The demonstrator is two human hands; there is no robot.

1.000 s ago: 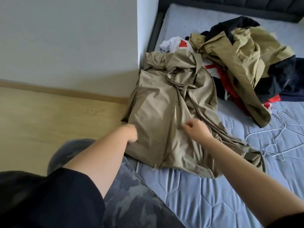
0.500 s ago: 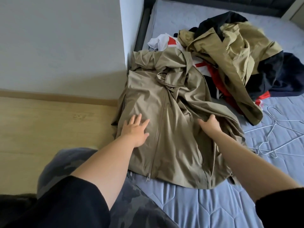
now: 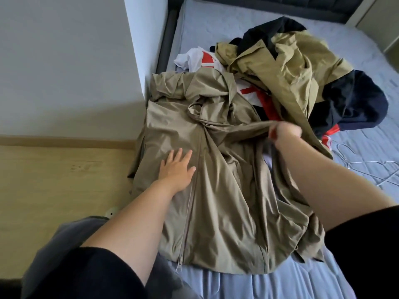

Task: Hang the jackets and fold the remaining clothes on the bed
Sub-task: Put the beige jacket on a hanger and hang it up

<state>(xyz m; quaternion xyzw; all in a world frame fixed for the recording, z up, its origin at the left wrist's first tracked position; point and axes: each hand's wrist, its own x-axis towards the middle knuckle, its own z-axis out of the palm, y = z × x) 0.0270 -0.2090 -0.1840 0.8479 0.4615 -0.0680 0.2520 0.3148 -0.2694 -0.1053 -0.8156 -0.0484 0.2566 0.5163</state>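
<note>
A tan zip-up jacket (image 3: 224, 190) lies spread front-up on the blue bed (image 3: 248, 283), its zipper running down the middle. My left hand (image 3: 178, 168) rests flat on the jacket's left chest, fingers apart. My right hand (image 3: 285, 132) is closed on a fold of the jacket's right side, near the shoulder, and lifts it off the bed. Behind the jacket lies a pile of clothes: an olive jacket (image 3: 291, 63), a dark navy garment (image 3: 354, 102) and a white and red garment (image 3: 200, 60).
Thin wire hangers (image 3: 367, 169) lie on the bed at the right, partly behind my right arm. A white wall (image 3: 64, 61) and a wooden floor (image 3: 54, 180) border the bed on the left. The dark headboard (image 3: 269, 3) runs along the far edge.
My right hand has moved up and right, gripping and lifting the jacket's right side. My left hand stays flat on the left chest. The view has closed in on the jacket.
</note>
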